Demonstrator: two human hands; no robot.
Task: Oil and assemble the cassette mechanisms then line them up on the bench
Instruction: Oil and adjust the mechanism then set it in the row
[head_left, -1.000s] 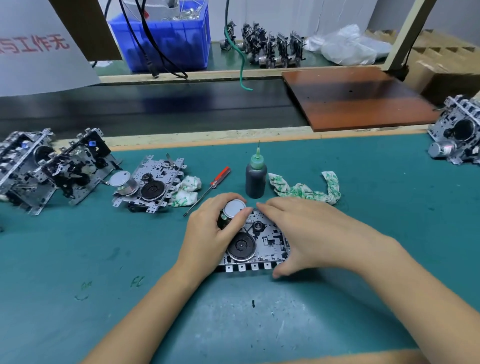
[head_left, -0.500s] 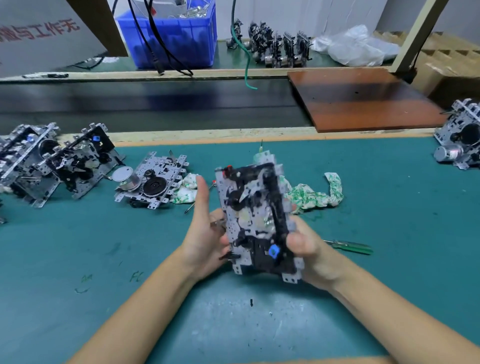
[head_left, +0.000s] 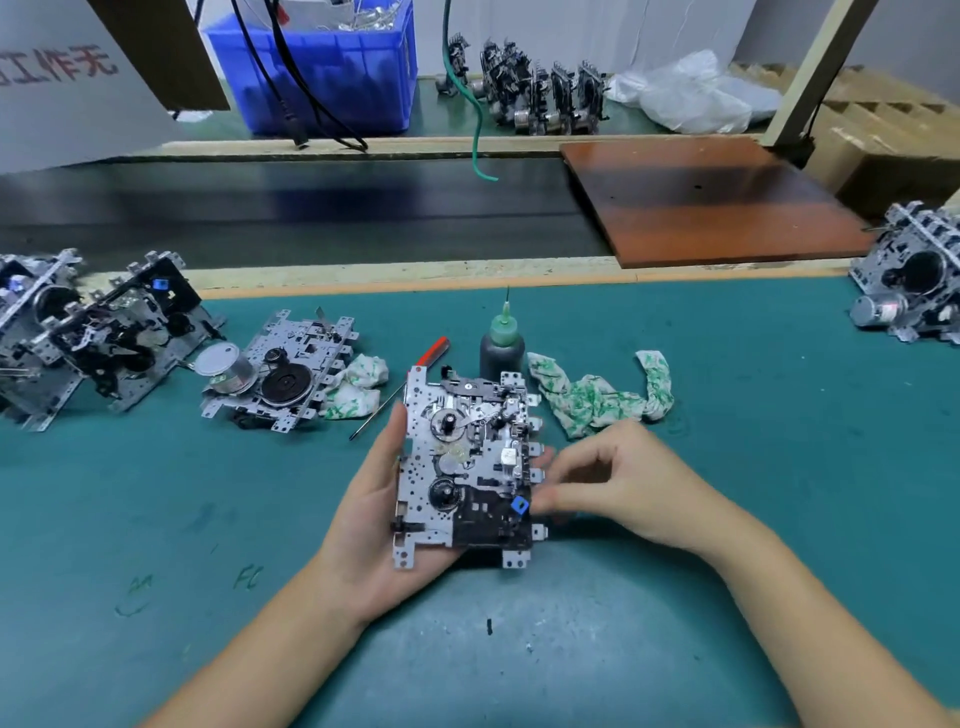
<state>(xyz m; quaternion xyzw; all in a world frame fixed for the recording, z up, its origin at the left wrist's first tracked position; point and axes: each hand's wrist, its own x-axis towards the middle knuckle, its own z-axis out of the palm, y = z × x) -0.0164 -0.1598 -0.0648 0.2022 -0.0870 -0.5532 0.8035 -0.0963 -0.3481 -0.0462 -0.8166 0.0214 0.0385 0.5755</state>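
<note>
A cassette mechanism, metal plate with reels, black parts and a small blue tab, is held upright above the green mat. My left hand cradles it from beneath, thumb along its left edge. My right hand is beside its right edge, fingertips touching near the blue tab. A dark oil bottle with a green needle cap stands just behind it. One mechanism lies flat to the left, and two more lean at the far left.
A red-handled screwdriver and a small rag lie left of the bottle, a longer rag to its right. Another mechanism sits at the right edge. Behind are a dark belt, a brown board and a blue bin.
The mechanism lay flat on the mat under both hands. It was lifted and turned over, and now rests in my left hand. My right hand has loosened its grip to a touch.
</note>
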